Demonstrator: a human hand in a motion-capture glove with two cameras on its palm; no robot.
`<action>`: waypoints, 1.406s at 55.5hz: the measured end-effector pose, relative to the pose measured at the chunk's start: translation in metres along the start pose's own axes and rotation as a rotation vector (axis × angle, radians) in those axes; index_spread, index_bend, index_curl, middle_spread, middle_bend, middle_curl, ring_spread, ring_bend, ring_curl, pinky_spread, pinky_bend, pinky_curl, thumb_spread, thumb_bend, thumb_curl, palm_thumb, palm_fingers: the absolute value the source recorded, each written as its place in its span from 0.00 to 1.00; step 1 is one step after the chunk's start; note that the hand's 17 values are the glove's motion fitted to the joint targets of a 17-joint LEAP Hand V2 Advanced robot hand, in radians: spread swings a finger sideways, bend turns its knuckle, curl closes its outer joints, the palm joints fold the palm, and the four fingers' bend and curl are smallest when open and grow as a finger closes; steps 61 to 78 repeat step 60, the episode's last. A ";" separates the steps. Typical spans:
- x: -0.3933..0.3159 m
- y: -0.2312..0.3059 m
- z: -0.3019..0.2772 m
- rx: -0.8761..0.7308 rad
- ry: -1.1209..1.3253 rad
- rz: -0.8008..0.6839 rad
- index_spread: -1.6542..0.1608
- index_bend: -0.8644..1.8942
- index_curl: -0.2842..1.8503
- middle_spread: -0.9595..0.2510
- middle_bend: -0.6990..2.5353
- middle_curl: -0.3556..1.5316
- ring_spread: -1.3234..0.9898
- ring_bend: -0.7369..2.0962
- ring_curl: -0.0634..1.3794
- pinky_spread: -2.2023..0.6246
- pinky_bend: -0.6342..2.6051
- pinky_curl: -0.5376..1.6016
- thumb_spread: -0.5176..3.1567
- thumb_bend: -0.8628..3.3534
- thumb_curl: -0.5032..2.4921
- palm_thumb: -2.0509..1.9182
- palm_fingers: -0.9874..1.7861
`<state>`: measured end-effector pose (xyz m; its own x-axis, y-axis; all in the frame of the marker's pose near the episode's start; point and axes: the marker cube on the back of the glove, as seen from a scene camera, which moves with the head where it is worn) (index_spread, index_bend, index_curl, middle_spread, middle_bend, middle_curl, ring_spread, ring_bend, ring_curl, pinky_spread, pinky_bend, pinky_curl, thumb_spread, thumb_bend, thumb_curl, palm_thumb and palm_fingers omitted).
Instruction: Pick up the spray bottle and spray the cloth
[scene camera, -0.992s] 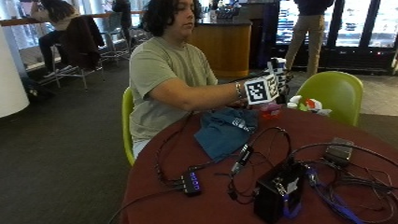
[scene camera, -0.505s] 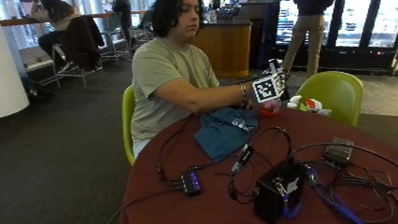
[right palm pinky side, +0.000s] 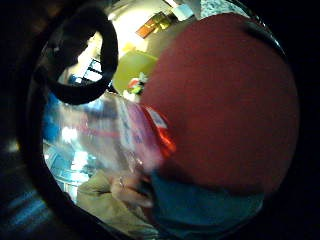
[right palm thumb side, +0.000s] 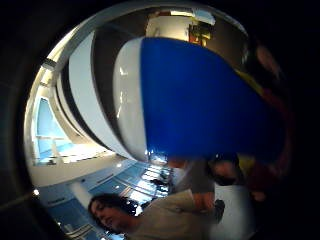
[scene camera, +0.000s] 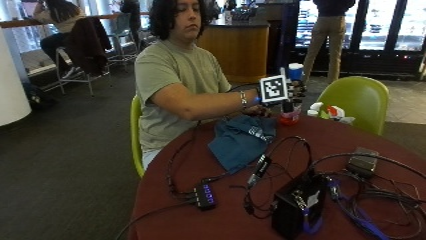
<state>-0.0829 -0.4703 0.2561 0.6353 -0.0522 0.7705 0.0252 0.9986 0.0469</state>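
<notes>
Raised since before, gloved right hand (scene camera: 291, 92) grips plastic spray bottle (scene camera: 290, 111); crumpled blue cloth (scene camera: 241, 141) lies beside.

A blue cloth (scene camera: 241, 141) lies on the dark red table (scene camera: 219, 215); the spray bottle (scene camera: 291, 106) has a blue cap and red base.

person (scene camera: 174, 80) in olive t-shirt, wrist bracelet (scene camera: 243, 100), black-gloved right hand (scene camera: 293, 92).
</notes>
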 end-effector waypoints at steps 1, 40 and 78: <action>0.000 0.006 -0.003 0.012 0.025 -0.001 0.78 0.39 0.40 0.73 0.35 0.45 0.52 0.42 0.37 0.76 0.27 0.45 0.28 0.20 0.41 0.76 0.62; -0.026 0.286 -0.148 -0.256 0.663 0.011 0.71 0.37 0.30 0.77 0.28 0.38 0.55 0.33 0.28 0.85 0.25 0.39 0.40 0.20 0.32 0.69 0.50; -0.028 0.323 -0.160 -0.199 0.833 -0.008 0.70 0.38 0.29 0.76 0.27 0.37 0.55 0.33 0.27 0.85 0.25 0.39 0.41 0.20 0.30 0.68 0.49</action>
